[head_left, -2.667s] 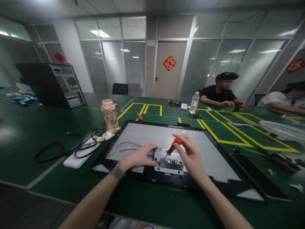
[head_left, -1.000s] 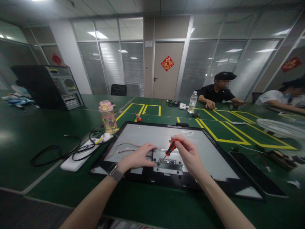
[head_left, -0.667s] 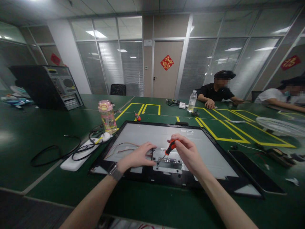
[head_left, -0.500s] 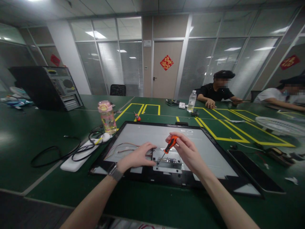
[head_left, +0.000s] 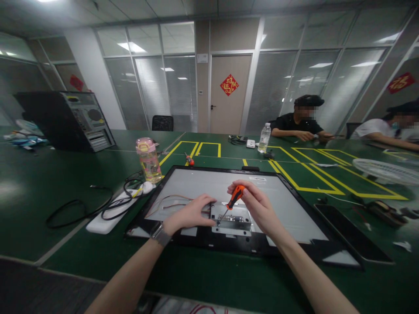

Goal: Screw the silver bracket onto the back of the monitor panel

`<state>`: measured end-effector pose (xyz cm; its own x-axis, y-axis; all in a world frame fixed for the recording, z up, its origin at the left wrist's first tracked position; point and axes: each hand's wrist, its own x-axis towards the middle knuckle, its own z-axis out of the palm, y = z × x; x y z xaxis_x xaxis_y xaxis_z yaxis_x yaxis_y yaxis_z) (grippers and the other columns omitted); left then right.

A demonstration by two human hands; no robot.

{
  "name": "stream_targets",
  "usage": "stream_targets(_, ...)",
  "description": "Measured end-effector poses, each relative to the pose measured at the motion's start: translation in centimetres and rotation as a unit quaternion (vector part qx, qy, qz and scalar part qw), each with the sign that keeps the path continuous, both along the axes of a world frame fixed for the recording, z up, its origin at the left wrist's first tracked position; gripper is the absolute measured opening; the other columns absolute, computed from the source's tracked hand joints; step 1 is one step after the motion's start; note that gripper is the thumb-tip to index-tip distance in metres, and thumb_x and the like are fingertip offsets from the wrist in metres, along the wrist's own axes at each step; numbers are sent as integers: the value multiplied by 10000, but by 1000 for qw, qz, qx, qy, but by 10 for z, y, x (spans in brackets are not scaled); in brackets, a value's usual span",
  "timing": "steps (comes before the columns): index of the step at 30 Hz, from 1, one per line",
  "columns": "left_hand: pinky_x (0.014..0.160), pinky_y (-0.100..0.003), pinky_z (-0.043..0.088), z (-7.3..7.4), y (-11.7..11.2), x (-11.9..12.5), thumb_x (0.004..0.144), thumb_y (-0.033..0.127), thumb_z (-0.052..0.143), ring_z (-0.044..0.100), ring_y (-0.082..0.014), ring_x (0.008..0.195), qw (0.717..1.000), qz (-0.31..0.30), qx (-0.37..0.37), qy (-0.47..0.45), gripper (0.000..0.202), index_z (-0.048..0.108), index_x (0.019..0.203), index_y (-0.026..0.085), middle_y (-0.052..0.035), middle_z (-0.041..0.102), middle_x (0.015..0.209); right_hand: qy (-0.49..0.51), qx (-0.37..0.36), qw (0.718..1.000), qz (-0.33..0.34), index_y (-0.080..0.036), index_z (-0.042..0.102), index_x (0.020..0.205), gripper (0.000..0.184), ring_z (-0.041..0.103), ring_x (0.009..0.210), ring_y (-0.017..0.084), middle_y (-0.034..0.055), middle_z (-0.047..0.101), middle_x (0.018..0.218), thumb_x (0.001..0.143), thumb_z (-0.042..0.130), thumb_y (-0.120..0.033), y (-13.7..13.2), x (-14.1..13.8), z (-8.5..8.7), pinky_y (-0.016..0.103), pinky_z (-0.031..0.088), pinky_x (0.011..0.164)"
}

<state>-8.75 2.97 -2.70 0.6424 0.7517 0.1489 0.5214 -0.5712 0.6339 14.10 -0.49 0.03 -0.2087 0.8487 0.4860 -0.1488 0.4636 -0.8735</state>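
Note:
My right hand is closed round the orange and black handle of a screwdriver. Its thin shaft slants down to the left, with the tip at the lower left corner of a silver metal bracket. Against the bracket's left edge, my left hand holds it with thumb and fingers; some fingertips are hidden. Under both lies a display panel, back side up, with a grey sheet and black frame. Thin wires run across the panel beside my left hand.
A pink-lidded bottle and a white power strip with black cable stand left of the panel. Behind it lies a second screwdriver. A dark flat slab lies at right. Two people sit beyond the water bottle.
My hands and the screwdriver keep nearly the same pose on the bracket. The view has shifted slightly. The person in black has brought their hands together.

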Motion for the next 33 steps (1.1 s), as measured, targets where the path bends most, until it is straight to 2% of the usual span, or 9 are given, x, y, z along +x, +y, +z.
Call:
stream_targets(3,966,-335,426,0,0,-1,705,336,735,531,-244,1104,1000,1,-1,5,621,504,1271,232,-65,522,1226,-5,1,1000,-9,-270,634,1075,232,608,1014,227,61,641,1067,908,523,-385,0,-1,0,408,484,896)
stream_targets(8,980,-331,412,-1,0,-2,705,343,733,529,-242,1113,1000,2,3,11,619,505,1270,236,-62,523,1226,-2,52,995,-82,-251,685,865,113,595,857,194,31,592,898,823,648,-349,-1,-3,0,339,521,754)
stream_targets(11,985,-340,408,-1,0,-2,707,359,728,521,-251,1126,1000,4,3,12,623,503,1276,242,-64,518,1236,-20,58,994,-95,-246,686,926,137,612,857,197,43,630,909,844,623,-336,-3,-3,3,355,521,772)
stream_targets(15,984,-342,410,-1,1,-2,704,349,733,521,-251,1124,1000,-1,3,6,634,497,1283,242,-63,515,1236,-28,40,996,-68,-264,635,1091,228,632,967,213,57,680,1013,894,550,-339,-7,-4,5,401,493,880)
stream_targets(17,975,-341,418,-1,1,-2,709,347,733,524,-247,1117,1000,-4,1,4,636,491,1289,247,-62,512,1236,-27,40,997,-60,-269,630,1107,237,625,997,212,58,677,1035,907,525,-341,-8,-5,5,402,480,906)
stream_targets(24,983,-344,418,-3,2,-3,710,346,737,520,-244,1124,1000,-3,-2,2,628,500,1284,253,-61,509,1228,26,48,996,-69,-254,712,823,62,618,803,176,18,590,848,785,692,-297,-5,-8,4,304,525,677)
stream_targets(27,994,-352,409,-2,2,-2,708,357,738,517,-251,1134,1000,-3,-3,4,641,496,1291,248,-64,514,1233,17,23,998,-50,-268,710,956,148,638,840,185,32,652,901,822,657,-306,-4,-5,2,337,530,741)
stream_targets(30,987,-344,413,-1,1,-2,711,355,734,527,-249,1124,1000,-1,-2,0,629,503,1284,239,-65,520,1235,14,1,999,-39,-279,657,1111,256,640,968,214,53,697,997,877,585,-351,-3,-3,1,404,502,871)
stream_targets(33,973,-341,422,-2,1,-2,715,342,731,540,-243,1100,1000,-1,0,0,623,501,1286,240,-65,523,1227,19,5,999,-41,-278,670,1085,243,609,1043,218,55,685,1058,897,550,-372,-1,-4,0,417,451,953)
